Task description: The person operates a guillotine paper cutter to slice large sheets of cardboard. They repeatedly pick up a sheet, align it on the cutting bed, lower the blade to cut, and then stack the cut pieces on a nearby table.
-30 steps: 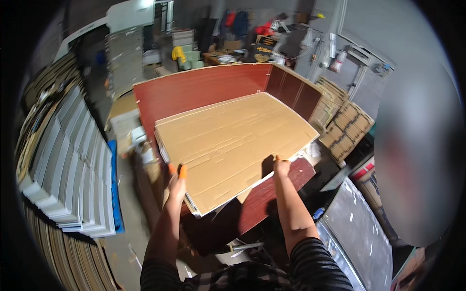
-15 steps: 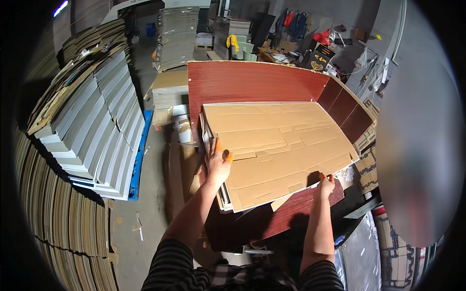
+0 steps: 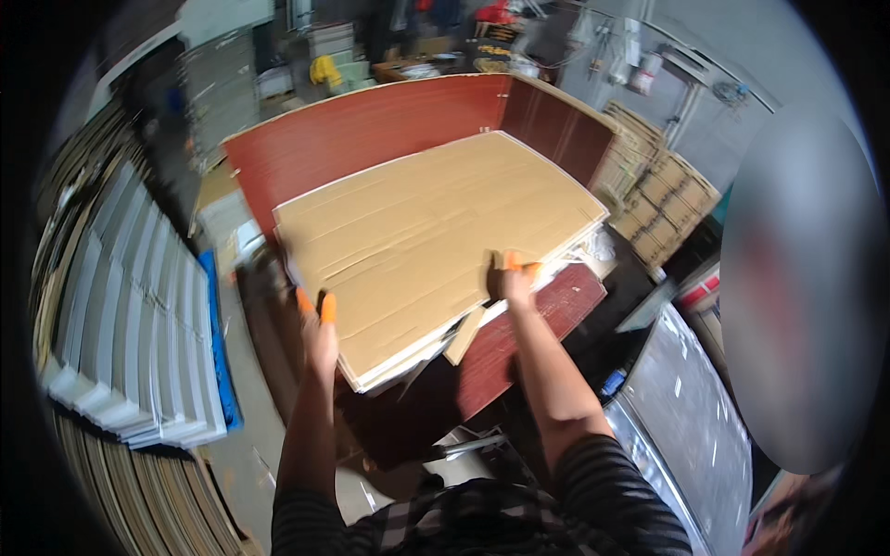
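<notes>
A stack of flat brown cardboard sheets with white edges lies tilted across a dark red worktable. My left hand is at the near left corner of the stack, its orange-covered thumb and finger apart along the edge. At the near long edge, my right hand has its fingers bent over the top cardboard sheet, orange covers on the fingertips; its thumb is not clearly seen. Under that edge a narrow cardboard strip sticks out toward me.
Red panels wall the table's back and right sides. Tall stacks of grey-white board stand at left on a blue pallet. Tied cardboard bundles are at right, with a grey metal-topped surface nearer me. A yellow cloth hangs behind.
My view has swung to the right, so the table appears farther left and turned. The top sheet's cut lines look fainter than before. Both hands remain at the stack's edges.
</notes>
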Demonstrator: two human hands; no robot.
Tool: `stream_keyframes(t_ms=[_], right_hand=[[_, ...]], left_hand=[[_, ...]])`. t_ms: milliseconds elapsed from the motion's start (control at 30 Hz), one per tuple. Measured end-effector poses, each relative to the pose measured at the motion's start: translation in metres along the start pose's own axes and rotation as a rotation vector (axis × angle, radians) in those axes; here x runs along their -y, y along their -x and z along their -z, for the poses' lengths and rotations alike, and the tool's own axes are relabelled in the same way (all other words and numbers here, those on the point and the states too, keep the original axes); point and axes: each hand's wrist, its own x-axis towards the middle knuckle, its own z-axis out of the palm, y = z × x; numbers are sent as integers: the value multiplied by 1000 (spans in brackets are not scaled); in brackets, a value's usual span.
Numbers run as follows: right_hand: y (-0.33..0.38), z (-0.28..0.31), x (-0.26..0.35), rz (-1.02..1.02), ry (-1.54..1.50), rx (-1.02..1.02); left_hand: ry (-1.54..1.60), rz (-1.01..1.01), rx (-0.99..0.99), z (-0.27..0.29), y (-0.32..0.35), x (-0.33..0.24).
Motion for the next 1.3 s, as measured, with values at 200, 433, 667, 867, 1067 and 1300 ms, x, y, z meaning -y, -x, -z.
stream_keyframes(t_ms=[200,433,667,867,1067,1300], right_hand=[[47,2,71,-202,-279,174],[103,119,82,-129,-427,213],[234,393,105,262,-116,531],[369,686,46,316,401,-460],[661,952,-98,-1019,1242,-1274],[820,938,-176,-1292,1205,-963]], left_hand=[[-277,-51,62,22,-13,27],[-682,-597,-111,11,21,-79],[-531,-880,510,-135,195,-168],[12,-1236,813,-208,374,-264],[433,-1301,1055,-256,565,-369],[530,-1436,1276,-265,695,-409]])
